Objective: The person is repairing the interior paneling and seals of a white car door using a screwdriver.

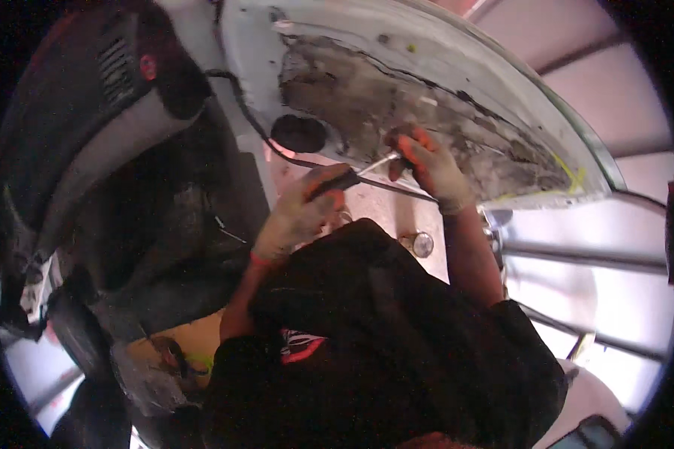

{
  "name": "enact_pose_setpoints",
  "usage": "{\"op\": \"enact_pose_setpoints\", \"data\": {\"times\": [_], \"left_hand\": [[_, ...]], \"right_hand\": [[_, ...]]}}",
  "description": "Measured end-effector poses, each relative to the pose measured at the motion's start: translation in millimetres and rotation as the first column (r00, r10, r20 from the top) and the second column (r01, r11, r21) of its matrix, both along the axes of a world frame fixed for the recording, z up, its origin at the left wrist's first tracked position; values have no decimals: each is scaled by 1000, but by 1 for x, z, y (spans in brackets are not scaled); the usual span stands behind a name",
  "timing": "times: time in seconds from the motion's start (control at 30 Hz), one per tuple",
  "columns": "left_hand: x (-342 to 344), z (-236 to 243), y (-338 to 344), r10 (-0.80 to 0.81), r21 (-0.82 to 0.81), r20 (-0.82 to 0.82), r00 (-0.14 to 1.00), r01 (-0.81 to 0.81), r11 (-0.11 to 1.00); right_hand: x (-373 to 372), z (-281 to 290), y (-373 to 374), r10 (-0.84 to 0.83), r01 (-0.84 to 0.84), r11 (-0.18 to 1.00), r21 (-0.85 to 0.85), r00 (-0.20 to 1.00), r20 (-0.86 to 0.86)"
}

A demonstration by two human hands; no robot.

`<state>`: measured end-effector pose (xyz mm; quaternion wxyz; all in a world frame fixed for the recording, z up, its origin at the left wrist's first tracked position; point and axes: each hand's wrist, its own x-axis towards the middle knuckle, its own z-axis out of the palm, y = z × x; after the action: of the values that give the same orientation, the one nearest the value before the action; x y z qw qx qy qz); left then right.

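My left hand [311,202], in a pale glove with orange-stained fingers, is closed on the dark handle [337,179] of a slim tool. Its metal shaft [378,163] runs up and right into the fingers of my right hand [427,161]. That gloved hand is curled around the shaft's far end and something dark that I cannot make out. Both hands are in front of an open vehicle door [502,82] without trim, with a grimy grey inner area [329,90] and a dark oval opening [298,135]. A black cable [243,105] hangs across it and passes behind my hands.
A dark dashboard [75,97] and footwell [150,217] fill the left. A yellowish piece [172,337] lies lower left. A round shiny object [421,244] is on the pale floor below the door. A ribbed pale surface [584,284] runs along the right.
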<state>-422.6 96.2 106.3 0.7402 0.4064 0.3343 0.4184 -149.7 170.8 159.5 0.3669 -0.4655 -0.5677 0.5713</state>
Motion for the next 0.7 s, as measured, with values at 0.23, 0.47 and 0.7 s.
{"op": "enact_pose_setpoints", "data": {"times": [0.23,0.47,0.7], "left_hand": [[-14,47,6,-147,-87,-327,934,125,988],[-18,4,1,-103,28,-329,939,118,993],[-86,-88,60,663,114,-294,689,-663,740]], "right_hand": [[-7,-4,-4,82,-81,997,-15,980,183],[11,9,0,102,-143,977,158,965,242],[21,149,39,-514,269,615,741,850,118]]}}
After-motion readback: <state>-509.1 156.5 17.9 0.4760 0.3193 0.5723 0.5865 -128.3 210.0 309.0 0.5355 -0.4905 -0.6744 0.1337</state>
